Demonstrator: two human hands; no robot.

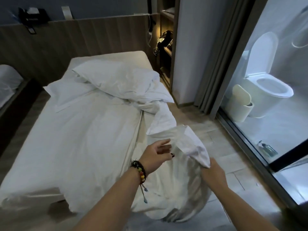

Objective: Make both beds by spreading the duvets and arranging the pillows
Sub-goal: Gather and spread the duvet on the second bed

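— Two bare arms reach out right in front of us. Do you see what the hands are doing?

— Yes. The right hand (215,170) pinches a corner of the white duvet (93,130) and holds it up off the floor. Its fingers are curled around the cloth.

— And the left hand (156,155)?

— It hangs in the air just beside that lifted corner. Its fingers are spread and loose. It holds nothing, and I cannot tell if the fingertips touch the cloth.

— It has a bead bracelet (140,170) on the wrist.

— It does, with little strings hanging down.

— Where is the rest of the duvet?

— Most of it lies flat over the bed (116,55). One side slides off the right edge and piles up on the floor (233,177) by the person's hands. Up near the head it is all bunched and twisted.

— Is that a pillow (115,77) up there?

— Yes, a white one, lying crooked on top of the bunched part.

— I see another bed (8,80) too.

— Only a bit of it, far on the left, with white bedding.

— And on the right?

— A glass wall, with a toilet (266,80) and a small bin (240,104) behind it. A grey curtain (216,55) hangs next to the glass.
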